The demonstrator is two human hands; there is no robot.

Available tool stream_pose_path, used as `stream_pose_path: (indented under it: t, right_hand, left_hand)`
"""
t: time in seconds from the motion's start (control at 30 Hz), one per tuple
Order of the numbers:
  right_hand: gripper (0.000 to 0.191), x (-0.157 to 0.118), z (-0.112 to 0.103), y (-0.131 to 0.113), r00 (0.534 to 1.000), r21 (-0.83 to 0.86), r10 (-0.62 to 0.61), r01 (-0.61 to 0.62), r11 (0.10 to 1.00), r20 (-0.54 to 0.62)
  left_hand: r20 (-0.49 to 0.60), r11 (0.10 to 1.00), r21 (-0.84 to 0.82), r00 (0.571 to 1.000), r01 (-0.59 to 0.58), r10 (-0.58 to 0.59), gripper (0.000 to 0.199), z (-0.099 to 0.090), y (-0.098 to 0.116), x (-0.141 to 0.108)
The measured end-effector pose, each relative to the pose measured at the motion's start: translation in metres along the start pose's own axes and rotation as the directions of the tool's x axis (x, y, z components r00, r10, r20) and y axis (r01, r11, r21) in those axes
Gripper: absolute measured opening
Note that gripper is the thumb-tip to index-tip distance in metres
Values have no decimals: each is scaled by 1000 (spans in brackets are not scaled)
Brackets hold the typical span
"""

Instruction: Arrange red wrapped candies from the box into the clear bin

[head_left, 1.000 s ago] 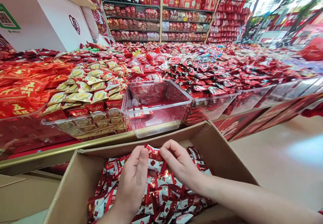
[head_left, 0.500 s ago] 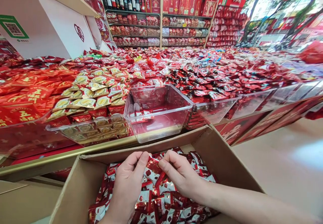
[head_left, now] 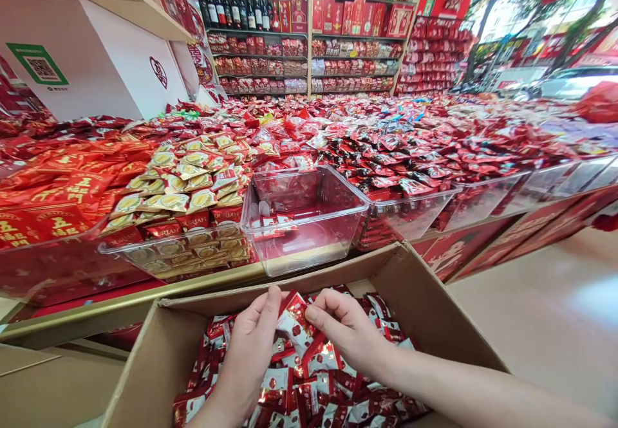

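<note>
A small red-and-white wrapped candy packet [head_left: 295, 326] is held up between my two hands, over an open cardboard box [head_left: 140, 357]. My right hand [head_left: 355, 331] pinches its right side between thumb and bent fingers. Closed at the packet's left edge is my left hand [head_left: 251, 341], thumb pointing up; its fingertips are partly hidden behind the packet. Many matching packets [head_left: 277, 383] lie loosely heaped in the box below both hands.
Just beyond the box stands a clear plastic bin [head_left: 309, 238] with a few packets at its left. Durian packets [head_left: 186, 186] fill the bin on its left, dark red packets [head_left: 386, 164] the one on its right. A gold-edged counter rail [head_left: 145, 309] runs behind the box.
The packet's top edge shows more openly now, and my left thumb has shifted slightly left from it. My right hand keeps its pinch. The view has tilted slightly.
</note>
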State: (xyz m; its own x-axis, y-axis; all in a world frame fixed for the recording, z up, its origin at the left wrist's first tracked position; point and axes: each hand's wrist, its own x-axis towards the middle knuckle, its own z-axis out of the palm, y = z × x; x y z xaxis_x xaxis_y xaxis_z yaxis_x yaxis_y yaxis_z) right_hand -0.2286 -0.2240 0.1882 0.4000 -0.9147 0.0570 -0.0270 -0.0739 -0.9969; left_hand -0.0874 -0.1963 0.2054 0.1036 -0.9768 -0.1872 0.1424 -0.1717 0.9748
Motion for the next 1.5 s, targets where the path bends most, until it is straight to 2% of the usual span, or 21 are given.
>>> stream_pose_path:
  t: [0.13, 0.3, 0.57, 0.8, 1.03, 1.2, 1.33, 1.43, 1.5]
  right_hand:
    - [38, 3, -2, 4, 997, 71, 69, -65, 995, -41]
    - [37, 3, -4, 4, 999, 64, 36, -36, 997, 8]
    - [42, 4, -2, 6, 995, 96, 80, -74, 993, -58]
    - [40, 6, -1, 11, 992, 166, 125, -120, 979, -21]
    - [34, 6, -5, 5, 991, 203, 131, -136, 970, 40]
    - [37, 8, -9, 7, 989, 275, 142, -149, 950, 44]
    - [35, 8, -9, 9, 990, 256, 132, -138, 957, 40]
    - [29, 7, -9, 9, 995, 206, 95, -99, 974, 26]
    - [24, 6, -11, 8, 998, 111, 65, -67, 992, 17]
  left_hand:
    - [1, 998, -41, 999, 38, -38, 34, 0, 2, 1]
    - [42, 994, -74, 996, 77, -74, 29, -3, -3, 5]
    - [-40, 997, -54, 998, 55, -57, 33, 4, 2, 0]
    - [-56, 995, -43, 994, 87, -90, 32, 1, 0, 4]
    - [-40, 998, -31, 997, 61, -63, 34, -3, 4, 4]
    - [43, 996, -13, 995, 93, -92, 32, -7, 5, 4]
    - [85, 995, -32, 992, 99, -96, 31, -9, 1, 5]
    - [41, 998, -18, 997, 61, -60, 35, -10, -3, 7]
    - [28, 999, -13, 999, 47, -47, 35, -10, -6, 8]
